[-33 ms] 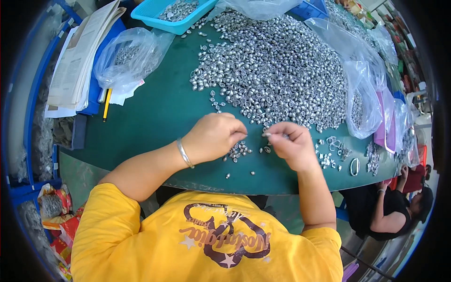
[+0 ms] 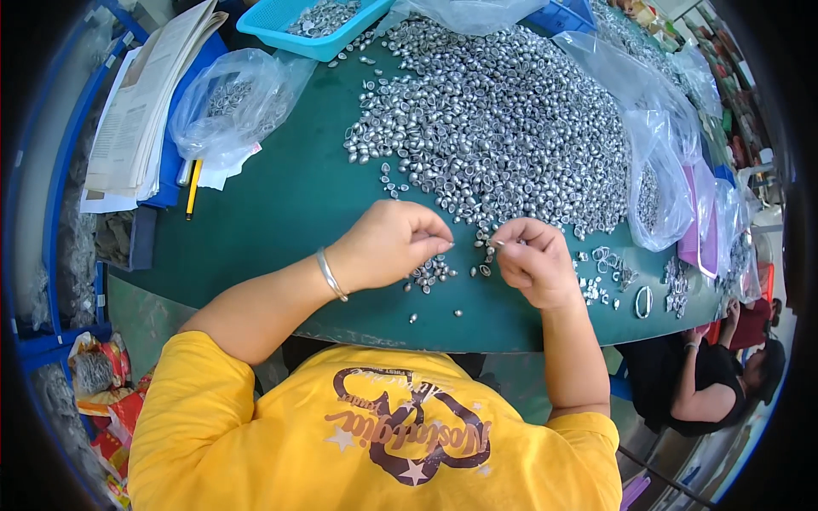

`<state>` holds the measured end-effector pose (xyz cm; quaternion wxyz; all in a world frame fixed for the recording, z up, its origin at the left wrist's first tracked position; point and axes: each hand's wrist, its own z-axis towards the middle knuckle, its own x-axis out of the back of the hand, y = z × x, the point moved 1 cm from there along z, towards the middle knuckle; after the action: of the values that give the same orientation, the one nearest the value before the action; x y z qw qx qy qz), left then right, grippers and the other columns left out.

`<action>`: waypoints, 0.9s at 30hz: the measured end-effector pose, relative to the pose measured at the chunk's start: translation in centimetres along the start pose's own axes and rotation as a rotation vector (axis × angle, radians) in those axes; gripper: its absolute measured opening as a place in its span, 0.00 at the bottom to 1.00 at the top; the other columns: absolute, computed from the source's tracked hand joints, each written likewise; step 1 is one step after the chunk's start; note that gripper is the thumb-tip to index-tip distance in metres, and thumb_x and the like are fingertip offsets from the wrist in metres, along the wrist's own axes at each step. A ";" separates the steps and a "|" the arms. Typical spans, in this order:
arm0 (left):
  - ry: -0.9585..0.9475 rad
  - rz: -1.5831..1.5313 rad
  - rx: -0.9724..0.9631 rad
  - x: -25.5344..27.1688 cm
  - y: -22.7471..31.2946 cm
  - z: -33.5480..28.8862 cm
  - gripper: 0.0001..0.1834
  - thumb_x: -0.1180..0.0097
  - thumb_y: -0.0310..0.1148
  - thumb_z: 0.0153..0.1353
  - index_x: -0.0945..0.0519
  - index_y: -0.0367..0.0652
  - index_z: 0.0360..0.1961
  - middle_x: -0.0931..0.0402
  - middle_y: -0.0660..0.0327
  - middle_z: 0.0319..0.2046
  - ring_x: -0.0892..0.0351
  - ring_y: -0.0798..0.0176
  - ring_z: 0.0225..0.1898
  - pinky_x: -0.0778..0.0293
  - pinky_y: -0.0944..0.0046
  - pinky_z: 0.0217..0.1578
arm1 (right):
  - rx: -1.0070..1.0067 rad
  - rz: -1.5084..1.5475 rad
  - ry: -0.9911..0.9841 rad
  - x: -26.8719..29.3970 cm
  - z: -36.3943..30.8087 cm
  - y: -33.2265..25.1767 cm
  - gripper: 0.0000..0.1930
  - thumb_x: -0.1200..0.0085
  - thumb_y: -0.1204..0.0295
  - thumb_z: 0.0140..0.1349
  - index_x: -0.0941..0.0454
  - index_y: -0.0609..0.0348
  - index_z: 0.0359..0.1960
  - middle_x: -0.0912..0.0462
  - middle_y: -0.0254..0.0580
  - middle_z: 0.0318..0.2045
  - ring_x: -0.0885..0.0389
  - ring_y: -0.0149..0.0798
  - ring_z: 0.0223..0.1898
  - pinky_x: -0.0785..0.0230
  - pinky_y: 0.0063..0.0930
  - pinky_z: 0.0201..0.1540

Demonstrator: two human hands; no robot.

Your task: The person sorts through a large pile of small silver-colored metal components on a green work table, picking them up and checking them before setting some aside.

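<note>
A large heap of small silver-grey, oval metal pieces [image 2: 503, 119], some showing hollow insides, covers the far middle of the green table. My left hand [image 2: 394, 242], with a silver bangle on its wrist, hovers just short of the heap, thumb and forefinger pinched; whatever is between the tips is too small to make out. Below its fingers lies a little pile of similar pieces [image 2: 432, 272]. Facing it, my right hand [image 2: 537, 264] pinches a tiny pale metal piece [image 2: 498, 244] at its fingertips. A few loose pieces lie between the hands.
Small metal rings and bits [image 2: 594, 289] lie right of my right hand. Clear plastic bags [image 2: 660, 170] line the heap's right side. A blue basket [image 2: 317, 43] stands at the far left, near a bagged batch [image 2: 230, 106], papers [image 2: 141, 119] and a yellow pencil [image 2: 193, 191]. Another person [image 2: 703, 383] sits at right.
My left hand's fingers have spread slightly and shifted a little to the right. My right hand has turned a bit, its fingertips moving slightly right with the tiny piece.
</note>
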<state>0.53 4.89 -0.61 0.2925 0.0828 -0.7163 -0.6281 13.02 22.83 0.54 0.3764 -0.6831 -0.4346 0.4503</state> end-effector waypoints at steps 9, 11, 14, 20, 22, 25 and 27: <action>-0.218 -1.255 0.342 1.8 -1.6 0.6 0.06 0.51 0.30 0.56 0.25 0.38 0.30 0.30 0.58 0.24 0.39 0.75 0.15 0.44 0.78 0.10 | 0.473 -1.299 0.055 -3.7 -0.9 1.6 0.06 0.42 0.69 0.52 0.20 0.57 0.29 0.24 0.40 0.20 0.22 0.45 0.23 0.30 0.34 0.24; -0.274 -1.308 0.273 1.9 -1.2 0.7 0.05 0.48 0.29 0.54 0.24 0.39 0.29 0.27 0.59 0.25 0.36 0.75 0.17 0.42 0.78 0.12 | 0.504 -1.404 0.048 -3.9 -1.3 1.6 0.05 0.42 0.69 0.52 0.21 0.56 0.28 0.24 0.39 0.20 0.22 0.44 0.24 0.30 0.35 0.24; -0.115 -0.468 0.260 1.2 0.0 0.3 0.03 0.44 0.27 0.52 0.22 0.39 0.28 0.24 0.62 0.25 0.33 0.74 0.18 0.38 0.76 0.16 | 0.540 -1.457 0.011 -3.4 -1.6 1.7 0.04 0.43 0.71 0.54 0.21 0.56 0.28 0.24 0.37 0.20 0.22 0.37 0.21 0.32 0.30 0.22; 0.026 0.466 -0.316 -1.3 -0.5 -1.2 0.04 0.39 0.30 0.48 0.19 0.43 0.26 0.28 0.60 0.20 0.25 0.57 0.24 0.28 0.61 0.25 | 0.027 0.134 -0.079 1.8 -1.7 1.6 0.05 0.40 0.77 0.51 0.22 0.66 0.26 0.22 0.33 0.23 0.28 0.26 0.22 0.37 0.20 0.24; 0.001 0.529 -0.296 -1.5 -0.5 -1.3 0.04 0.39 0.30 0.49 0.19 0.43 0.26 0.28 0.60 0.21 0.25 0.56 0.25 0.27 0.61 0.26 | 0.165 -0.299 -0.035 1.2 -1.8 1.3 0.05 0.40 0.77 0.51 0.20 0.64 0.29 0.23 0.34 0.20 0.28 0.27 0.21 0.37 0.20 0.23; 0.019 0.577 -0.265 -1.6 -0.5 -1.3 0.04 0.39 0.30 0.50 0.20 0.43 0.26 0.28 0.60 0.23 0.25 0.55 0.25 0.27 0.60 0.26 | 0.497 -1.181 0.064 -1.4 -1.8 1.6 0.07 0.38 0.74 0.49 0.19 0.58 0.31 0.25 0.41 0.19 0.25 0.43 0.20 0.32 0.30 0.23; 0.030 0.584 -0.258 -1.5 -0.4 -1.3 0.03 0.40 0.30 0.50 0.21 0.43 0.25 0.28 0.59 0.23 0.25 0.55 0.25 0.27 0.60 0.26 | 0.507 -1.336 0.116 -1.9 -2.0 2.0 0.06 0.38 0.74 0.48 0.19 0.57 0.29 0.25 0.41 0.19 0.25 0.45 0.21 0.31 0.31 0.24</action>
<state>2.32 4.38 -1.45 0.4790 -0.1547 -0.6200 -0.6019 14.98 20.15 -0.09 0.7412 -0.1855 -0.6213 0.1737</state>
